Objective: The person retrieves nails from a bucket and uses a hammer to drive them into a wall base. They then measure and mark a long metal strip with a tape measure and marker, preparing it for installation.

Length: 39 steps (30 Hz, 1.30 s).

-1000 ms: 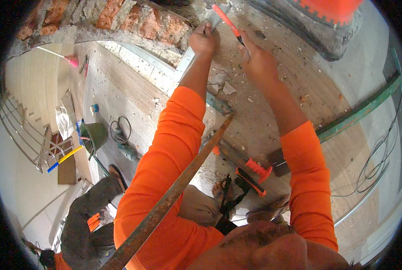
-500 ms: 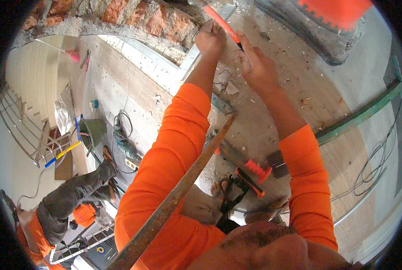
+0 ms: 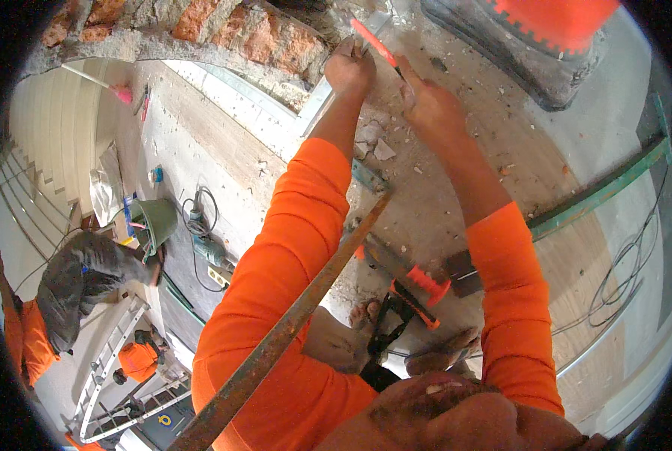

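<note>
from right grip [image 3: 433, 107], orange tool [image 3: 373, 40] slants up-left past left grip [image 3: 350, 71].

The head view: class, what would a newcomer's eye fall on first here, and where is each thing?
Probably the person's orange sleeves, reaching up through the middle, with a rusty bar slanting across the left one. Next, near the top centre, the right hand grips a red tool close to the left hand. Broken brick at upper left and a bright red object at upper right also stand out.
</note>
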Each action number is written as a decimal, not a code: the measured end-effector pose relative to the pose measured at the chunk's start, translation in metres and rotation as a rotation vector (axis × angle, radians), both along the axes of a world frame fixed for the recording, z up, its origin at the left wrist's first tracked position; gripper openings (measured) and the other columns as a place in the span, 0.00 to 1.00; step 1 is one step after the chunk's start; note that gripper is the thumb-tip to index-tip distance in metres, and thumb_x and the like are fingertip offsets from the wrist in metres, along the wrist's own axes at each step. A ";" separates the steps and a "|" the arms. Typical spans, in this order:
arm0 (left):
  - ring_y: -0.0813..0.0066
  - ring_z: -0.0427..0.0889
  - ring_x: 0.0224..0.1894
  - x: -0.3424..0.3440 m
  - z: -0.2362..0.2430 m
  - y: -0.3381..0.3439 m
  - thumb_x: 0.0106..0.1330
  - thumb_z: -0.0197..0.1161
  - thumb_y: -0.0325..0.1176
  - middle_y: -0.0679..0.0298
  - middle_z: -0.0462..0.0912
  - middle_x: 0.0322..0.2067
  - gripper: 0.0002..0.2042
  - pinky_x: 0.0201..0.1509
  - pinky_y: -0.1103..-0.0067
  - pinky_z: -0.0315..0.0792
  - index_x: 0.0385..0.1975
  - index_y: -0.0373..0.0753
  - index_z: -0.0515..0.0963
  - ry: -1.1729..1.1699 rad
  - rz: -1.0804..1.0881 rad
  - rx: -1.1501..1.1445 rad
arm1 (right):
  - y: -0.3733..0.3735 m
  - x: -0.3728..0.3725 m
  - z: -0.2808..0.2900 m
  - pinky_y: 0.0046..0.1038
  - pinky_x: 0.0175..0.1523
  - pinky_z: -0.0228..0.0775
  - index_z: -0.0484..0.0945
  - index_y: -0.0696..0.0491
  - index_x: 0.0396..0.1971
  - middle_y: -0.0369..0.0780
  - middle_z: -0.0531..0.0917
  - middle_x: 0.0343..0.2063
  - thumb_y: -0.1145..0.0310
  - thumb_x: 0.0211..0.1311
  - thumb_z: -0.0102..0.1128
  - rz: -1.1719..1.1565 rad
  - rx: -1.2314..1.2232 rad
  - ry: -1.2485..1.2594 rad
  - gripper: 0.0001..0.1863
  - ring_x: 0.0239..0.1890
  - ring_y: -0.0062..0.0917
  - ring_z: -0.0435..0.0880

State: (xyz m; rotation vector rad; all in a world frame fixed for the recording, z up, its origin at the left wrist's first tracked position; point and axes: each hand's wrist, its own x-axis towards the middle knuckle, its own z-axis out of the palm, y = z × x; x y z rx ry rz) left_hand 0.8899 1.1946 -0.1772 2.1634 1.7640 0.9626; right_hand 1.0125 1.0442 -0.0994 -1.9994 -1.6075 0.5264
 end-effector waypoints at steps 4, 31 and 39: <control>0.44 0.79 0.31 0.003 0.008 -0.003 0.61 0.59 0.35 0.52 0.80 0.26 0.06 0.34 0.59 0.71 0.26 0.40 0.76 0.001 -0.015 -0.063 | -0.009 0.000 0.003 0.45 0.37 0.73 0.57 0.30 0.69 0.50 0.81 0.32 0.60 0.68 0.50 -0.039 0.123 0.128 0.30 0.32 0.47 0.81; 0.48 0.83 0.36 -0.054 0.014 0.000 0.62 0.59 0.51 0.51 0.84 0.32 0.16 0.41 0.59 0.76 0.40 0.48 0.82 0.364 -0.183 -0.260 | -0.015 -0.003 -0.009 0.46 0.34 0.75 0.52 0.37 0.71 0.50 0.80 0.26 0.61 0.65 0.53 0.022 0.029 -0.023 0.35 0.27 0.46 0.82; 0.49 0.83 0.37 -0.052 0.025 0.000 0.60 0.63 0.47 0.52 0.84 0.34 0.15 0.43 0.62 0.77 0.42 0.49 0.82 0.352 -0.200 -0.305 | 0.000 0.002 -0.012 0.45 0.37 0.75 0.53 0.38 0.71 0.52 0.80 0.30 0.63 0.66 0.51 0.018 -0.133 0.027 0.33 0.31 0.47 0.82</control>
